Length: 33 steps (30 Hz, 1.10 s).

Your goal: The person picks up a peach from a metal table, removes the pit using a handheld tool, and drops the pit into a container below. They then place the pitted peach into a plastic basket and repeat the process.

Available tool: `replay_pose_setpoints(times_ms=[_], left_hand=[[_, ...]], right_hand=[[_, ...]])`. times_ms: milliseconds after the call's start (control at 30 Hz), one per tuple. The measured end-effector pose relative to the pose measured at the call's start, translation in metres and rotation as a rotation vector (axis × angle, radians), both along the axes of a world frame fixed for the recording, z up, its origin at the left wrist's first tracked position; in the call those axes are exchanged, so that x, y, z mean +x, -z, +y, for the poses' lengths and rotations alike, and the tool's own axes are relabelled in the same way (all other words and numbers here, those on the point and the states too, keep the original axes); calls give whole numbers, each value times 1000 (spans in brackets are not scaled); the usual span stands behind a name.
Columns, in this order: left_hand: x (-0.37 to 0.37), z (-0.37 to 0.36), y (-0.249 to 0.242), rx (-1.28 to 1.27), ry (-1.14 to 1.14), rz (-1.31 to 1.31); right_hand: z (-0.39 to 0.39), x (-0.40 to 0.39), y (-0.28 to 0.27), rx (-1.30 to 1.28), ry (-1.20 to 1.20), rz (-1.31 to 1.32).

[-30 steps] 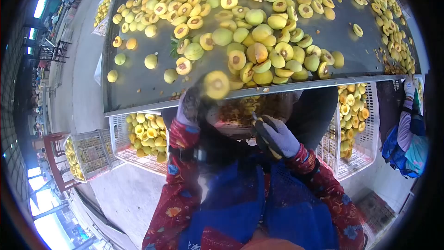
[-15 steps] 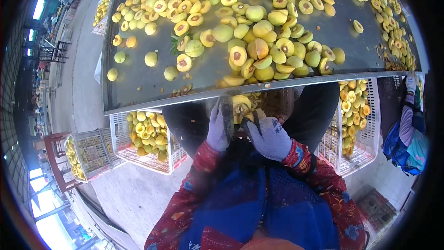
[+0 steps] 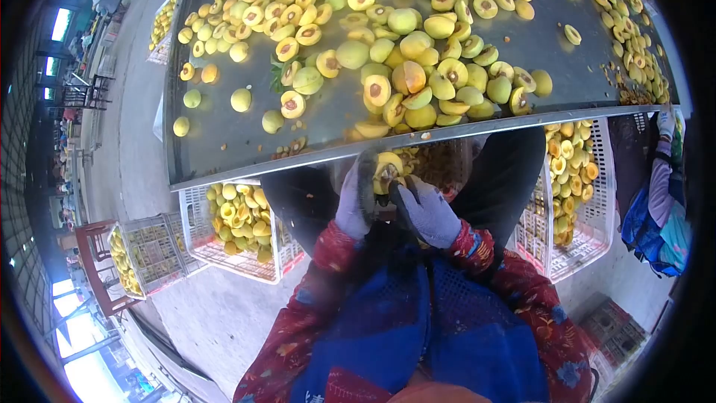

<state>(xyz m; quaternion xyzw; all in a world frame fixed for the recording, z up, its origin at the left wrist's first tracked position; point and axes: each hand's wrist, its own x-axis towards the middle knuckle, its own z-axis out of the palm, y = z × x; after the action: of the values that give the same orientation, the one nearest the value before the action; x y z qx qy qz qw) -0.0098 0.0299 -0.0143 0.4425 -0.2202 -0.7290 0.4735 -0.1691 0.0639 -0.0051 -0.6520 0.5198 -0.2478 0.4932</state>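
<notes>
Both hands wear pale gloves with dark palms and work below the table's front edge. My left hand (image 3: 353,205) is closed around the left side of a yellow peach half (image 3: 387,169), whose cut face and brown centre are turned up. Close against the fruit's right side, my right hand (image 3: 432,213) has its fingers bent together. Whatever lies between those fingers is hidden. Behind the hands, between the knees, a container (image 3: 464,168) holds more yellow fruit and brownish bits.
A dark metal table (image 3: 216,130) carries many whole and halved peaches (image 3: 418,75). White crates (image 3: 276,257) of cut fruit stand left and right of my legs. A red-brown wooden chair (image 3: 93,261) is farther left. At the right edge is another person's gloved hand (image 3: 666,123).
My right hand has shifted slightly left and inward against the peach half. The peach half's cut face shows more openly. My left hand stays nearly in place.
</notes>
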Motion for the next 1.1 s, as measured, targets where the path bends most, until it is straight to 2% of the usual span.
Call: replay_pose_setpoints(times_ms=[33,100,133,167,233,333,400,467,500,567,600,633,667,733,800,833,867,933,1000,1033,1100], left_hand=[[1,-1,-4,35,-51,109],[0,-1,-24,105,-156,325],[3,0,-30,-106,-7,22],[7,1,-35,-310,87,-297],[8,0,-26,-8,-63,327],[-1,6,-37,-7,-132,499],[-6,7,-26,-202,-61,-45],[-3,9,-12,-368,2,-411],[1,11,-4,-441,27,-503],[-1,11,-1,-444,-16,-505],[-7,10,-1,-372,-86,-416],[-10,10,-4,-404,-92,-506],[-14,9,-7,-433,-100,-597],[-17,12,-16,-688,20,-1141],[-35,15,-19,-509,-197,-616],[-41,16,-19,-414,-295,-353],[-39,16,-15,-403,-253,-297],[-29,20,-1,-377,-172,-185],[-19,17,0,-376,-15,-262],[-15,10,-12,-383,100,-397],[-6,4,-17,-533,223,-662]], right_hand=[[2,0,-6,-111,26,81],[2,-9,-10,-497,-20,335],[3,-12,-13,-689,-39,460],[2,-13,-18,-666,-87,416],[1,-16,-29,-622,-185,332],[6,-9,-15,-687,-199,368],[5,-8,-21,-745,-169,336],[5,-6,-23,-784,-143,329],[6,-5,-22,-794,-133,340],[9,-4,-18,-815,-105,373],[11,-3,-13,-827,-89,394],[11,-2,-7,-839,-73,415],[12,-1,-2,-844,-64,403],[14,2,9,-850,-48,377],[16,7,25,-523,-90,136],[14,6,23,-490,-93,113],[12,5,20,-457,-95,90],[9,-4,8,-648,-69,238],[9,-7,10,-559,-93,212],[9,-7,11,-514,-106,198],[9,-5,8,-611,-125,239]])
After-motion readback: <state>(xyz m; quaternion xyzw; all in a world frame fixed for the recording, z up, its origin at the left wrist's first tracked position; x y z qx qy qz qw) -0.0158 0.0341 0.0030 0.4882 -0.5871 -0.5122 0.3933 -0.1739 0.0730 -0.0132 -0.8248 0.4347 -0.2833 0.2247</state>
